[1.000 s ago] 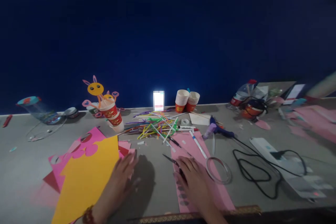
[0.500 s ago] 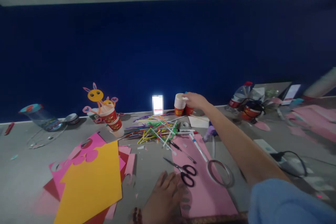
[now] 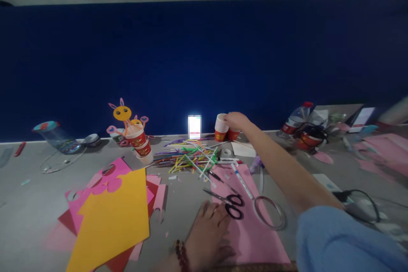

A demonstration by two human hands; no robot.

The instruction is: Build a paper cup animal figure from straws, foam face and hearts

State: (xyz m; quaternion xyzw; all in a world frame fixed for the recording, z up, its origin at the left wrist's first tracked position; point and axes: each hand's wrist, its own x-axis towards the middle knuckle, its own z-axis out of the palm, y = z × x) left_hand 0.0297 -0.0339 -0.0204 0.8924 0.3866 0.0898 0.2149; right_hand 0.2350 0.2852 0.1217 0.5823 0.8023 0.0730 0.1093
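Note:
My right hand is stretched to the back of the table, over the mouth of a red paper cup. Its fingers point down and their tips are hidden. Just left of it stands a stack of red and white paper cups. Near the front edge, my left hand lies flat with fingers extended, partly on a sheet of pink paper. Black-handled scissors rest on that sheet by its fingertips, along with a black pen and a white-and-blue marker.
Many coloured pipe cleaners lie mid-table. Stacked cups with a yellow rabbit-eared figure stand left, behind yellow paper. A lit phone leans at the back. A bottle, tape ring and cable are right.
A white bit seen at my right fingertips is no longer visible, and that hand now dips over the red cup. My left hand has slid slightly right and forward. The view has shifted a little.

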